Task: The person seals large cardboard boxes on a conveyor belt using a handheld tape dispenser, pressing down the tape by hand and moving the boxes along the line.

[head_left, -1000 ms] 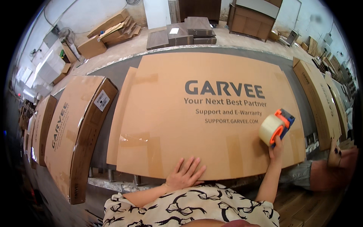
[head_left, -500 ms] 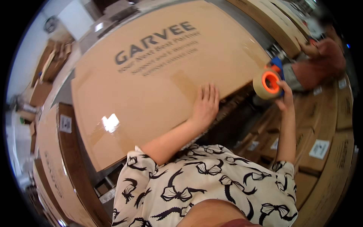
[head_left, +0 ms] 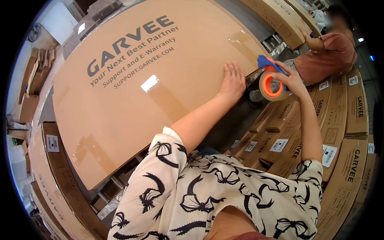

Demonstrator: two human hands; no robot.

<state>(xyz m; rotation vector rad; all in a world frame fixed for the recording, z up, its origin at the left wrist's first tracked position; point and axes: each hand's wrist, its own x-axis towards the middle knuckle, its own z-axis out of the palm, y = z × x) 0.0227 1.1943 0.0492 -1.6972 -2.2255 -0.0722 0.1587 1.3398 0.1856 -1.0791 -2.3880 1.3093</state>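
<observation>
Brown cartons (head_left: 334, 124) with white labels (head_left: 329, 155) sit near a rust-shirted co-worker (head_left: 330, 54)

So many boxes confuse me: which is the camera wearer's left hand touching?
The broad, flat carton, upper middle: only it lies under the wearer's left hand.

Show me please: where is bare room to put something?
The large carton is bare between the printed lettering and left hand, also between lettering and lower-left tape. Crowded: the right, where the right hand holds the tape dispenser near brown cartons.
</observation>
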